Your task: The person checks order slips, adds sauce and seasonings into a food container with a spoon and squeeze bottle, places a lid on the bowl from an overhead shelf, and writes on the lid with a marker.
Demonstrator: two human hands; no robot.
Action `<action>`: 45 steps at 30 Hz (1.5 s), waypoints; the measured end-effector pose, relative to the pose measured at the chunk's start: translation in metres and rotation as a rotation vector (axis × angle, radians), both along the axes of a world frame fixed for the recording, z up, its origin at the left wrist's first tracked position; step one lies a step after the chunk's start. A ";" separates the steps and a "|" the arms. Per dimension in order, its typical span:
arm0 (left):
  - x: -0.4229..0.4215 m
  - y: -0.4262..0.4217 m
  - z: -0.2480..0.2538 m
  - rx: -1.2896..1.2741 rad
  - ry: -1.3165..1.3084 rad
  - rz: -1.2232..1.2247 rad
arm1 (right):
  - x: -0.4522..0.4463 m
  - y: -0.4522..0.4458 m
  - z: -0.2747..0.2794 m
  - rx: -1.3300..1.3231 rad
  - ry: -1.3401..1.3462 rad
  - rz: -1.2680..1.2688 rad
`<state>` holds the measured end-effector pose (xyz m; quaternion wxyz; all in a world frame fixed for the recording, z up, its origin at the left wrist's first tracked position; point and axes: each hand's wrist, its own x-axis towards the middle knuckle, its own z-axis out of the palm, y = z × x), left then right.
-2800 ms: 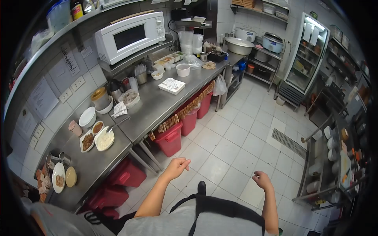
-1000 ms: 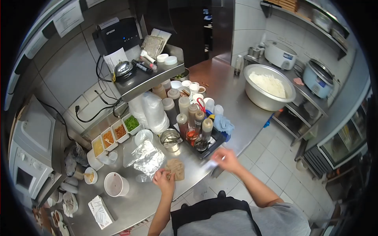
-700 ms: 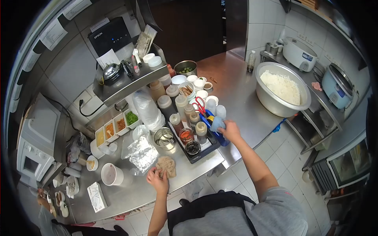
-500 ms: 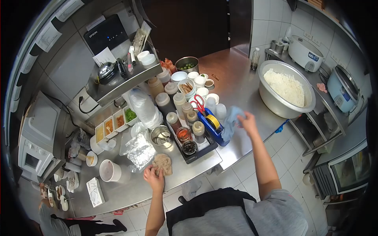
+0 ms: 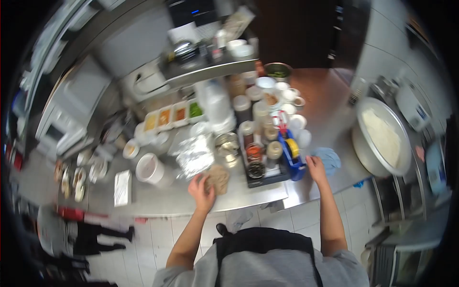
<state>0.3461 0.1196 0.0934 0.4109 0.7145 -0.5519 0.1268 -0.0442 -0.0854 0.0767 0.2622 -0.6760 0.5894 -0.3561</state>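
My left hand (image 5: 202,192) rests at the left edge of a crumpled brown cloth (image 5: 219,179) near the counter's front edge. Its fingers are apart and touch the cloth, without a visible grip. My right hand (image 5: 314,168) is low over the steel counter, fingers loosely apart, just left of a blue cloth (image 5: 328,160) lying there. Left of that hand is a blue tape dispenser (image 5: 295,168) with yellow tape and red-handled scissors (image 5: 282,125). Between my hands, a black tray (image 5: 267,181) holds several sauce bottles and jars. The picture is blurred.
A big metal bowl of rice (image 5: 382,138) stands at the right. Foil (image 5: 195,155), a metal pot (image 5: 228,146) and a white tub (image 5: 149,168) are on the counter. A steel shelf (image 5: 210,70) overhangs the back. Another person (image 5: 71,234) stands at the far left.
The blue cloth, which hung from my right hand, now lies spread on the counter beside it. My left hand stays by the brown cloth. The head view has shifted toward the left.
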 end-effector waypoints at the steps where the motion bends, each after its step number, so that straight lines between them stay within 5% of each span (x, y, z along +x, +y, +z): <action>1: -0.012 0.006 0.006 -0.051 0.062 -0.055 | 0.010 0.001 -0.003 0.124 -0.044 0.043; 3: -0.041 0.012 0.020 -0.088 0.154 -0.295 | 0.020 -0.005 -0.009 0.365 -0.115 0.085; 6: -0.098 0.005 0.023 0.133 0.399 -0.891 | 0.028 0.002 0.003 0.347 -0.514 0.062; 8: -0.137 -0.014 0.024 0.516 0.908 -1.197 | 0.023 0.021 0.013 0.189 -0.532 0.121; 12: -0.202 -0.061 -0.018 0.729 1.625 -1.229 | -0.012 0.100 0.062 0.296 -0.686 0.157; 19: -0.261 -0.114 -0.020 0.591 2.065 -0.848 | -0.093 0.216 0.078 0.565 -0.689 0.021; 26: -0.281 -0.128 -0.061 0.411 2.057 -0.723 | -0.116 0.214 0.056 0.604 -0.526 0.013; 31: -0.297 -0.141 -0.060 0.599 2.000 -0.503 | -0.120 0.205 0.030 0.563 -0.479 0.100; 33: -0.316 -0.154 -0.098 0.654 2.050 -0.469 | -0.126 0.205 0.021 0.544 -0.506 0.138; 34: -0.326 -0.156 -0.109 0.670 2.068 -0.277 | -0.131 0.205 0.018 0.530 -0.403 0.162; 36: -0.338 -0.154 -0.113 0.815 1.829 -0.290 | -0.144 0.201 0.015 0.477 -0.194 0.198; 39: -0.313 -0.115 -0.041 0.840 1.966 -0.723 | -0.162 0.215 -0.003 0.593 -0.042 0.161; 41: -0.295 -0.104 -0.008 0.815 1.995 -1.068 | -0.128 0.220 0.033 0.724 -0.035 0.248; 45: -0.217 -0.082 0.053 0.340 1.464 -1.428 | -0.057 0.203 0.040 0.799 -0.206 0.366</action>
